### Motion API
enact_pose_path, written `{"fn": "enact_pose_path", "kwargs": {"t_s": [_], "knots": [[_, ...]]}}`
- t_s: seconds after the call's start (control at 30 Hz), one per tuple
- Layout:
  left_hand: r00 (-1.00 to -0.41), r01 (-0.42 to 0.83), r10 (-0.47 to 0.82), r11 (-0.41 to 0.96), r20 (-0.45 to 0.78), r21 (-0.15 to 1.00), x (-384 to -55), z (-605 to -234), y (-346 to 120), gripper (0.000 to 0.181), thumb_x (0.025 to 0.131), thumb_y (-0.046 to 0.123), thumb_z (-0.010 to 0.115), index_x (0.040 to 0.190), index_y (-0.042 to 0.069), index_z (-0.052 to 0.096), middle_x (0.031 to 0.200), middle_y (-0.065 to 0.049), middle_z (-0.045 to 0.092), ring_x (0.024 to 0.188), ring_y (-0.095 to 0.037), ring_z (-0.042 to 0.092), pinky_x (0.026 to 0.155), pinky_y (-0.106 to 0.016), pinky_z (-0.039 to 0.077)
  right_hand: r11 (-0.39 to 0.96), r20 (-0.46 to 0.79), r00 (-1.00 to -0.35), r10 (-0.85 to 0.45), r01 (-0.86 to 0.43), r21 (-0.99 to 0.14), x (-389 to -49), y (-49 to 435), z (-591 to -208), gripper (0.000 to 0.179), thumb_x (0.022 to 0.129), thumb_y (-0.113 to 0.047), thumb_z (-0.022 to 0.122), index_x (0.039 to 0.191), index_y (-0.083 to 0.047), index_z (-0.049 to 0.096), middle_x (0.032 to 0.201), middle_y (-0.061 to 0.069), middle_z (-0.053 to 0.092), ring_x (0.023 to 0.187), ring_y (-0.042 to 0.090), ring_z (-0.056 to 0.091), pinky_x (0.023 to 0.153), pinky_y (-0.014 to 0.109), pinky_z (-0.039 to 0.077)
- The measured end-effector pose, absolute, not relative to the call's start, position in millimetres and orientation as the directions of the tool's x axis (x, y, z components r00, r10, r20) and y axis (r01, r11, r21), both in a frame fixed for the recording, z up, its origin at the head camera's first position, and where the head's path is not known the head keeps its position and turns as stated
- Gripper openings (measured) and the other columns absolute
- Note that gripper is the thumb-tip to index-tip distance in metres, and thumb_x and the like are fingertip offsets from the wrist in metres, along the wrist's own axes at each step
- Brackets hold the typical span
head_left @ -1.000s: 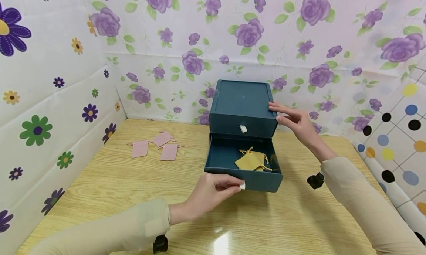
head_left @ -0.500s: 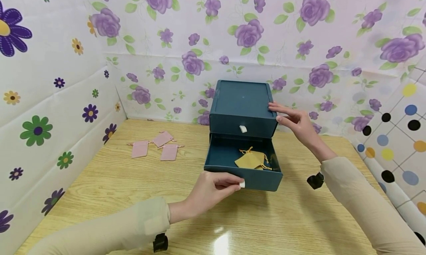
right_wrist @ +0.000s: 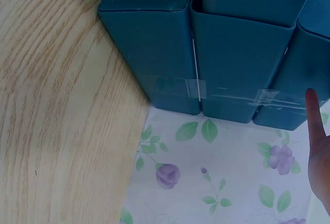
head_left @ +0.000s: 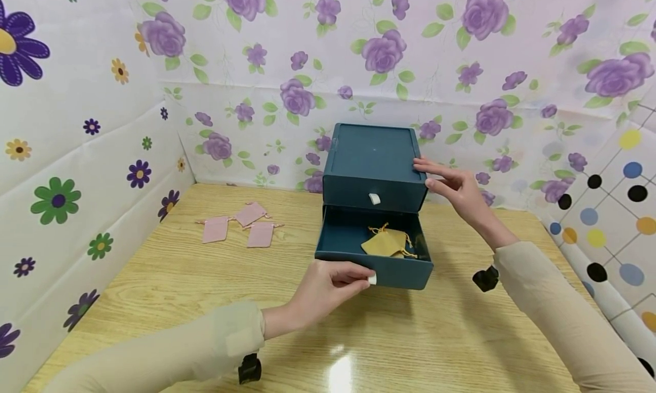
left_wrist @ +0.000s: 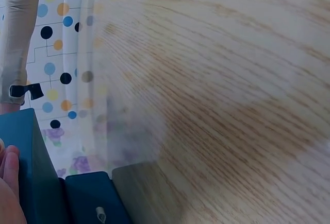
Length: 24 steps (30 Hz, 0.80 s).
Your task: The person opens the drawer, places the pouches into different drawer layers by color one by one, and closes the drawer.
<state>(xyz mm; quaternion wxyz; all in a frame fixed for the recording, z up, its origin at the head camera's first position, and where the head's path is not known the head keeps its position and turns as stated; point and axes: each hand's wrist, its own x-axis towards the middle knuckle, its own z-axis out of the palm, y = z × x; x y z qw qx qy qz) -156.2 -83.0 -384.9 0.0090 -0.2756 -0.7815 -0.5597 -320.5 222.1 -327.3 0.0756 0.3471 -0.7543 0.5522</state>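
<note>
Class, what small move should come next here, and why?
Probably the left hand should push the open drawer further in: it pinches the white tab, the drawer has edged inward, and the right hand rests against the blue cabinet.

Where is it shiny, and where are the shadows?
Head view: glare on the table near the bottom edge, shadows below the open drawer and beside the right sleeve; left wrist view: dark shadow across the table; right wrist view: shadow near the top left.

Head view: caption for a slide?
Left hand pinches the white pull tab of an open drawer holding yellow drawstring pouches; right hand touches the cabinet.
</note>
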Motion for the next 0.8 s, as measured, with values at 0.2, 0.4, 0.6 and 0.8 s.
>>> {"fn": "enact_pose_path", "kwargs": {"t_s": [0.2,0.4,0.6,0.8], "knots": [[-0.847,0.446,0.421,0.227,0.326,0.866,-162.5,-387.0,-82.3,0.019,0.092,0.014,0.070,0.110,0.017,0.077,0.107,-0.001,0.077,0.088,-0.016,0.075,0.075,-0.021,0.060,0.154,0.489,-0.753,-0.440,-0.600,-0.785,-321.2,222.0,-327.3,0.037,0.101,-0.008,0.054,0.137,-0.001,0.058,0.150,0.003,0.052,0.151,0.017,0.031,0.103,0.013,0.046],[-0.842,0.464,0.423,0.250,0.335,0.850,-169.7,-389.0,-81.8,0.020,0.092,0.015,0.070,0.111,0.017,0.077,0.107,-0.002,0.077,0.087,-0.009,0.074,0.075,-0.020,0.060,0.151,0.495,-0.750,-0.439,-0.605,-0.782,-321.0,222.2,-327.1,0.036,0.101,-0.007,0.054,0.136,0.000,0.058,0.150,0.003,0.052,0.151,0.021,0.030,0.103,0.013,0.047],[-0.842,0.461,0.430,0.260,0.325,0.849,-174.6,-388.1,-82.9,0.020,0.093,0.015,0.069,0.112,0.017,0.076,0.108,-0.002,0.077,0.089,-0.016,0.075,0.075,-0.020,0.060,0.148,0.497,-0.748,-0.439,-0.606,-0.782,-320.7,222.5,-327.6,0.037,0.101,-0.006,0.053,0.137,0.000,0.058,0.150,0.004,0.052,0.151,0.020,0.031,0.103,0.013,0.046],[-0.848,0.445,0.433,0.268,0.306,0.855,-180.4,-389.6,-83.5,0.020,0.093,0.016,0.069,0.112,0.018,0.076,0.109,-0.002,0.077,0.090,-0.014,0.074,0.077,-0.019,0.059,0.156,0.502,-0.749,-0.434,-0.611,-0.776,-321.3,222.3,-327.8,0.036,0.101,-0.006,0.053,0.136,0.000,0.059,0.150,0.004,0.052,0.150,0.018,0.032,0.104,0.013,0.046]]}}
